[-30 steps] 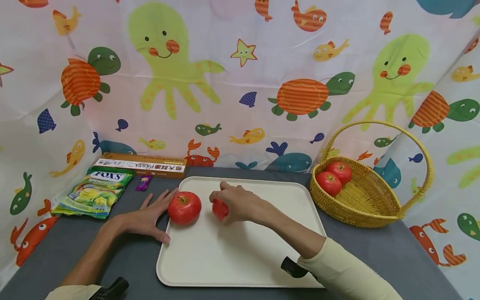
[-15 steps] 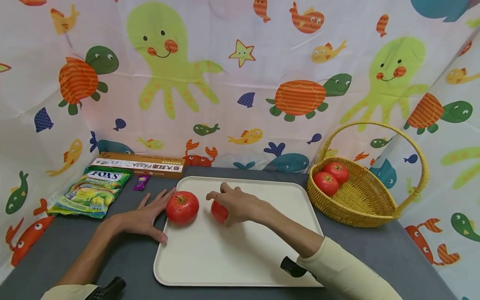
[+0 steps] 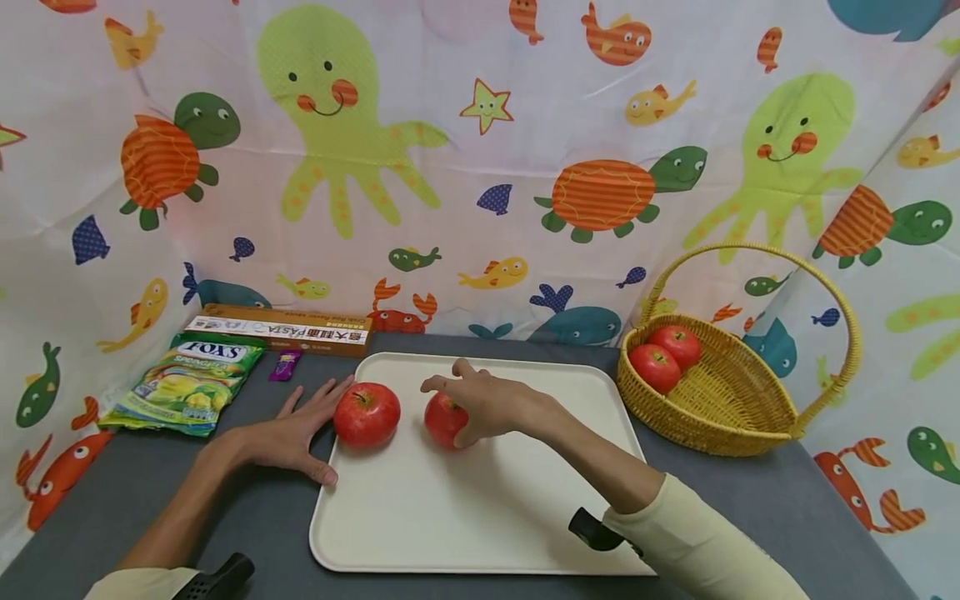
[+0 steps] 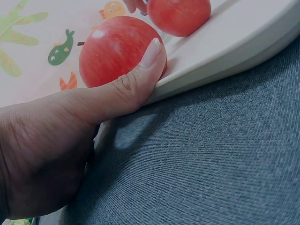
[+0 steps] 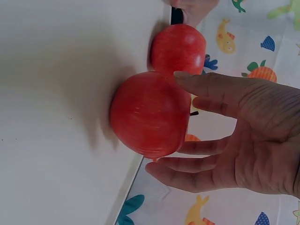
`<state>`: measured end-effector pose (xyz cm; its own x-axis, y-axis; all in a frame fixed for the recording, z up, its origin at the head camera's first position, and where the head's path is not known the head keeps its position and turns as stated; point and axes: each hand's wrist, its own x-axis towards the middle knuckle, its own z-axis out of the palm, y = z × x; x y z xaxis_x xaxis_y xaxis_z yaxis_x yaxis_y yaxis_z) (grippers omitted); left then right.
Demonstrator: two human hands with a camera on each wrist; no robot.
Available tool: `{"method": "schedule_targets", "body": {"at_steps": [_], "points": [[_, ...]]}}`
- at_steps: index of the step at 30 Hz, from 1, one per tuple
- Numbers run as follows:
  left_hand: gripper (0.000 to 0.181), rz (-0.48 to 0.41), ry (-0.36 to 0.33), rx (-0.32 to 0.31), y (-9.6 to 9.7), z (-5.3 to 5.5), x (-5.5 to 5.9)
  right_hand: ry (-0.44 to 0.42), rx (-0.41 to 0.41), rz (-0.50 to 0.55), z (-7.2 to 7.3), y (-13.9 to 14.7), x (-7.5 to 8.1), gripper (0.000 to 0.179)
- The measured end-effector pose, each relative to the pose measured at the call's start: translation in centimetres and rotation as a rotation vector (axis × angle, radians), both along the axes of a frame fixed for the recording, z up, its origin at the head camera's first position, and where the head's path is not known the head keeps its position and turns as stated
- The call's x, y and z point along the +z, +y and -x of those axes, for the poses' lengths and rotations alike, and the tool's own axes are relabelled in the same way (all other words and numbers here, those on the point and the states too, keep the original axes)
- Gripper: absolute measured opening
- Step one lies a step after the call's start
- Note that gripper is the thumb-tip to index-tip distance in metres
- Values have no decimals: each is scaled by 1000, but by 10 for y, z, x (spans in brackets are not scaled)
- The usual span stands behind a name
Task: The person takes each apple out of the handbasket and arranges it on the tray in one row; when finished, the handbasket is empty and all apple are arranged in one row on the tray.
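A red apple (image 3: 367, 416) sits on the left side of the cream tray (image 3: 480, 521). My left hand (image 3: 288, 437) lies spread at the tray's left edge, beside that apple, its thumb at the rim. In the left wrist view the thumb (image 4: 119, 91) overlaps the apple's lower part. A second apple (image 3: 442, 421) stands on the tray to the right of the first. Around it is my right hand (image 3: 487, 406), with fingers loosely spread. The right wrist view shows the thumb tip at one side of this apple (image 5: 150, 115) and the relaxed fingers at its far side.
A yellow wicker basket (image 3: 720, 433) with a tall handle stands right of the tray, holding two red apples (image 3: 666, 357). At the back left lie a long pasta box (image 3: 300, 333), a green candy bag (image 3: 191, 383) and a small purple packet (image 3: 286, 365).
My right hand has drawn slightly to the right and loosened, so more of the second apple shows. The left hand keeps its place.
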<state>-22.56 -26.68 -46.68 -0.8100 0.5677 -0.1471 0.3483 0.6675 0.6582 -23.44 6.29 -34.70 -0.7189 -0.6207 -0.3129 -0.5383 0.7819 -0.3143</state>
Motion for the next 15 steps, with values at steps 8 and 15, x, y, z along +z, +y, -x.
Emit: {"method": "schedule_targets", "body": {"at_steps": [8, 15], "points": [[131, -38, 11, -10, -3, 1, -6, 1, -8, 10, -4, 5, 9, 73], [135, -37, 0, -8, 0, -1, 1, 8, -39, 40, -4, 16, 25, 75]]}}
